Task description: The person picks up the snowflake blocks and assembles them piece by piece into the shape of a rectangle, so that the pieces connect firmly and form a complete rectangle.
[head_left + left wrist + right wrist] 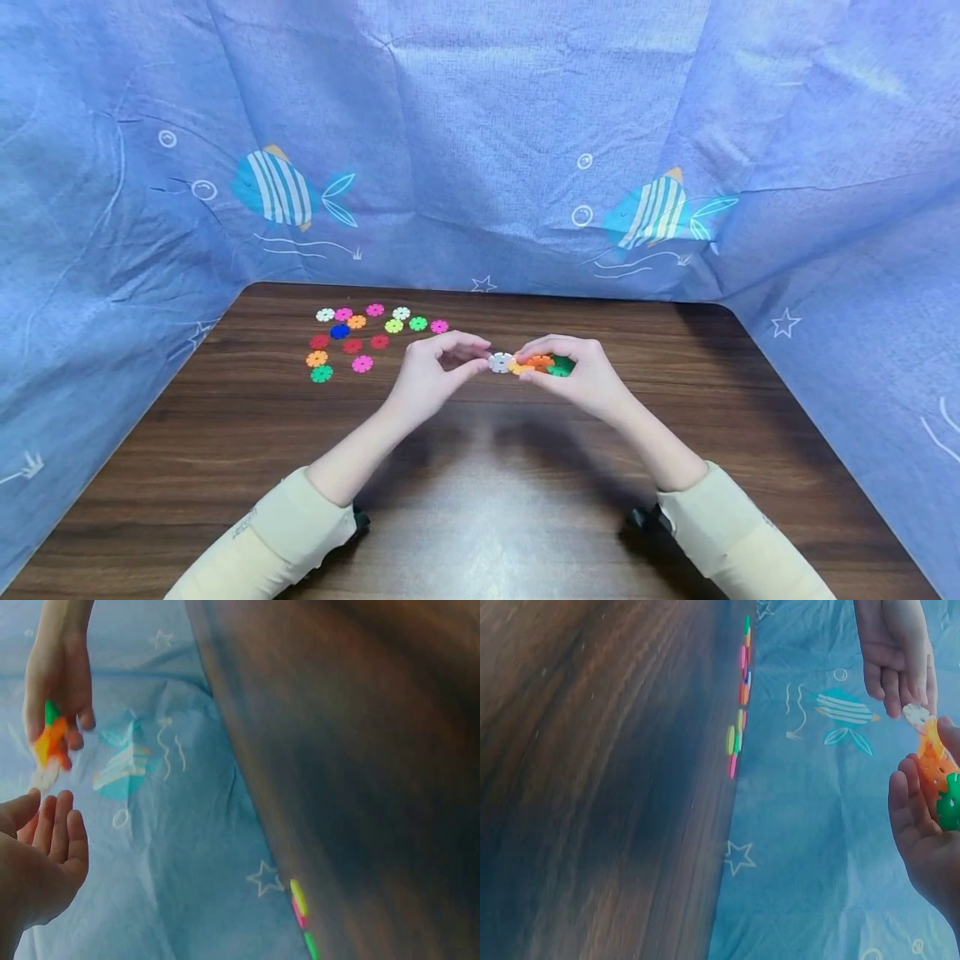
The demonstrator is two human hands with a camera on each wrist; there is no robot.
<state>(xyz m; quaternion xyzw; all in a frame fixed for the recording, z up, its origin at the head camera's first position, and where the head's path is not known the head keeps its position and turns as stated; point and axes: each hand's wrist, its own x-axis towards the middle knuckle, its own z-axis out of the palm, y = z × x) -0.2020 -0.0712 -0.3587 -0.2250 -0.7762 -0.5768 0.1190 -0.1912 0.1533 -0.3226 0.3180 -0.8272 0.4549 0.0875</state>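
Note:
Above the table, a short chain of notched plastic discs is held between the two hands. My left hand [438,367] pinches the white disc [501,362] at the chain's left end by its outer edge. With thumb and fingers, my right hand [581,367] grips the light orange disc [929,742] that adjoins the white one. A darker orange disc [539,362] and a green disc [950,802] continue the chain towards the right palm. Fingers partly hide these discs in the head view.
Loose notched discs lie scattered on the table's far left, among them a blue disc [340,332], a yellow disc [393,326] and a green disc [321,374]. The brown wooden table [480,500] ends at a blue fish-print curtain [480,167] behind.

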